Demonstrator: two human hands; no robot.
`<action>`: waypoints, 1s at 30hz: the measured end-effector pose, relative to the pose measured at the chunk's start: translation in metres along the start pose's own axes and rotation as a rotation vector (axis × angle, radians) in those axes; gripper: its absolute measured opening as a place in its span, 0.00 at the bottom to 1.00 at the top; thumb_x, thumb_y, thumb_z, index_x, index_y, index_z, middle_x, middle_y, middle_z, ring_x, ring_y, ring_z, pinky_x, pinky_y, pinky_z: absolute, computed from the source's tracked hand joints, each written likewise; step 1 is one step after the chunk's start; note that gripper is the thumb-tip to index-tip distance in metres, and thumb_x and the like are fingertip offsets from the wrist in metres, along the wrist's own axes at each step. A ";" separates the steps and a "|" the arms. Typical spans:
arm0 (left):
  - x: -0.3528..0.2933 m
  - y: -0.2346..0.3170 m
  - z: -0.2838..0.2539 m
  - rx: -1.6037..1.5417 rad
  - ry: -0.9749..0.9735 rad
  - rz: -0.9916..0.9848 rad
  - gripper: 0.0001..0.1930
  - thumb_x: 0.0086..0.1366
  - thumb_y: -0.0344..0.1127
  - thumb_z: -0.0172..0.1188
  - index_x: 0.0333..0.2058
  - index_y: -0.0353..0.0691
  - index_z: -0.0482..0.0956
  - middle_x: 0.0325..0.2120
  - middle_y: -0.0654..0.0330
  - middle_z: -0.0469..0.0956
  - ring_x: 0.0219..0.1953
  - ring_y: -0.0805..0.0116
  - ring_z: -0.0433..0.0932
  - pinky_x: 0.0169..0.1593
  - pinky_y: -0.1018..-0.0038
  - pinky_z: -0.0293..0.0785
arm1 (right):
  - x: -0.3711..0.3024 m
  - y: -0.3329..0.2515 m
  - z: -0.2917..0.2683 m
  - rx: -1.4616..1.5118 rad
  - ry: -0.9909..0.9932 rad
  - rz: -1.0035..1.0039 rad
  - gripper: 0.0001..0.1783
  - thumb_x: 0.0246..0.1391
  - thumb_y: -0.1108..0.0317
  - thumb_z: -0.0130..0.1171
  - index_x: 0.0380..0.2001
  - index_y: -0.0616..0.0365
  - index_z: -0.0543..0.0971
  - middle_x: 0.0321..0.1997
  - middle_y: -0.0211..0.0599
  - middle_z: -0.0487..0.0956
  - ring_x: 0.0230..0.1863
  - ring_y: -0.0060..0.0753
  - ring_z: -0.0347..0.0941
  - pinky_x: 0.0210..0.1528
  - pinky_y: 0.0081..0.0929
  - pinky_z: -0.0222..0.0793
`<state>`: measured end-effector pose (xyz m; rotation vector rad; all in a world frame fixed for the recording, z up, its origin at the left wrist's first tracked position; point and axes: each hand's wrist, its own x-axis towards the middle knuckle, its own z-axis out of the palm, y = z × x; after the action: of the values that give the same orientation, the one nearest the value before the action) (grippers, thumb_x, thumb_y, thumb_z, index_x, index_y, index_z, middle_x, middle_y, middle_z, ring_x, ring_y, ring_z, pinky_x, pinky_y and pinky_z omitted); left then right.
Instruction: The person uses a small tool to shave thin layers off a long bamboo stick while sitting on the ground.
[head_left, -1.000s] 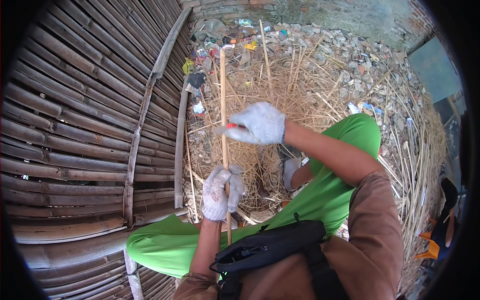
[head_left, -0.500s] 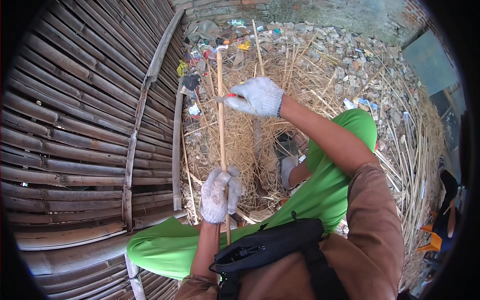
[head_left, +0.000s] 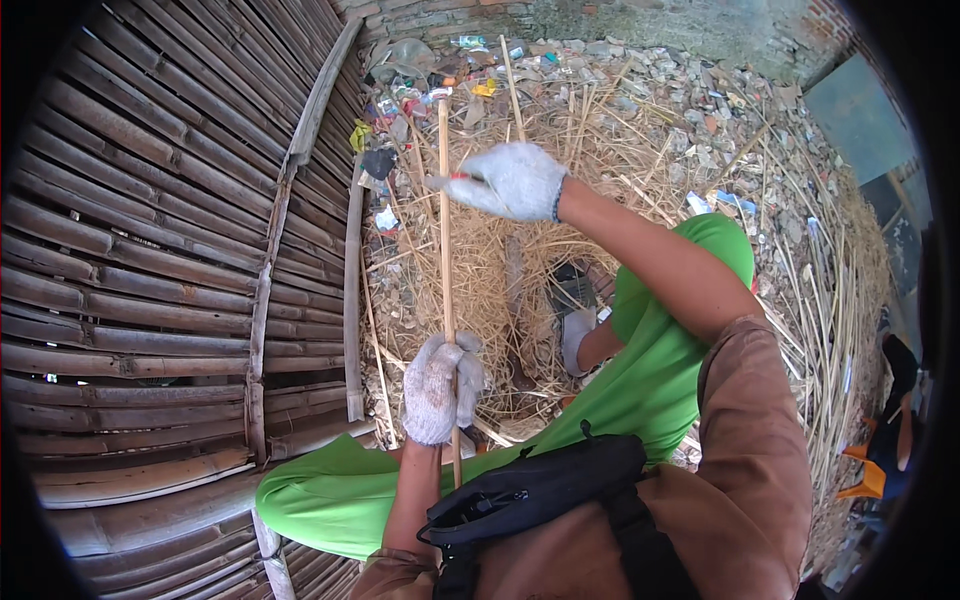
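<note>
Left hand (head_left: 438, 388) is wrapped tight around the thin bamboo stick (head_left: 444, 230), which stands upright over the straw pile (head_left: 520, 290). Right hand (head_left: 512, 180) pinches a small red-tipped tool (head_left: 455, 177) against it — one slip and that edge probably skids toward the lower glove.

gloved left hand (head_left: 438, 388) grips bamboo stick (head_left: 444, 240); gloved right hand (head_left: 510, 181) pinches it higher

Bright even daylight, fisheye-bent edges
</note>
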<state>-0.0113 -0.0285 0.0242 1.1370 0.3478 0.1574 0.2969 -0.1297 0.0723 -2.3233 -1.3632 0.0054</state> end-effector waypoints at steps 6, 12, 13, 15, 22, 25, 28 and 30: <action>0.000 0.002 -0.009 0.048 0.062 -0.022 0.17 0.83 0.39 0.50 0.52 0.25 0.76 0.18 0.58 0.76 0.09 0.75 0.66 0.12 0.78 0.61 | -0.045 -0.054 0.036 0.007 -0.089 -0.248 0.33 0.71 0.31 0.48 0.33 0.46 0.86 0.29 0.47 0.86 0.33 0.57 0.86 0.37 0.55 0.82; -0.004 -0.003 -0.001 0.082 -0.001 -0.004 0.17 0.83 0.39 0.51 0.52 0.27 0.76 0.19 0.58 0.76 0.09 0.75 0.66 0.12 0.78 0.61 | -0.015 -0.014 -0.006 -0.145 -0.038 0.007 0.32 0.71 0.31 0.49 0.35 0.46 0.87 0.31 0.47 0.87 0.34 0.58 0.86 0.38 0.56 0.82; -0.005 -0.003 0.001 0.093 -0.015 -0.024 0.17 0.83 0.39 0.51 0.52 0.27 0.76 0.19 0.57 0.77 0.09 0.76 0.66 0.12 0.78 0.61 | -0.010 -0.001 -0.009 -0.153 -0.037 0.010 0.32 0.71 0.31 0.49 0.35 0.46 0.87 0.31 0.47 0.87 0.34 0.58 0.86 0.38 0.56 0.82; -0.006 -0.002 0.003 0.087 -0.036 -0.023 0.16 0.84 0.38 0.51 0.52 0.27 0.76 0.20 0.57 0.78 0.09 0.76 0.66 0.12 0.78 0.61 | -0.003 0.015 -0.012 -0.194 0.056 -0.009 0.33 0.71 0.31 0.49 0.36 0.48 0.87 0.31 0.49 0.87 0.35 0.60 0.86 0.39 0.56 0.82; -0.003 -0.003 -0.005 0.205 0.038 0.028 0.16 0.84 0.38 0.50 0.51 0.27 0.77 0.19 0.59 0.77 0.10 0.77 0.66 0.13 0.78 0.60 | -0.053 -0.055 0.024 -0.033 -0.160 -0.211 0.31 0.70 0.32 0.52 0.35 0.45 0.88 0.30 0.46 0.87 0.32 0.57 0.86 0.36 0.56 0.81; -0.003 -0.002 -0.003 0.236 0.037 0.047 0.17 0.84 0.38 0.50 0.51 0.27 0.78 0.18 0.60 0.76 0.10 0.77 0.66 0.14 0.78 0.60 | -0.044 -0.045 0.010 -0.095 -0.133 -0.162 0.29 0.69 0.32 0.54 0.35 0.44 0.88 0.29 0.45 0.87 0.31 0.57 0.85 0.35 0.55 0.81; -0.003 0.002 0.000 0.228 0.049 0.042 0.17 0.83 0.38 0.50 0.51 0.27 0.78 0.18 0.60 0.76 0.10 0.77 0.66 0.15 0.78 0.61 | -0.040 -0.038 0.017 -0.065 -0.068 -0.193 0.29 0.68 0.32 0.55 0.34 0.44 0.88 0.28 0.46 0.86 0.30 0.57 0.85 0.33 0.56 0.80; -0.003 0.006 0.001 0.200 0.072 0.021 0.16 0.83 0.38 0.50 0.51 0.27 0.78 0.18 0.61 0.76 0.11 0.77 0.66 0.15 0.78 0.61 | -0.037 -0.040 0.012 -0.080 -0.075 -0.195 0.29 0.68 0.31 0.56 0.34 0.44 0.88 0.27 0.46 0.86 0.30 0.57 0.85 0.33 0.56 0.79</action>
<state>-0.0137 -0.0276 0.0304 1.3356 0.4223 0.1848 0.2421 -0.1390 0.0681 -2.2639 -1.6506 -0.0223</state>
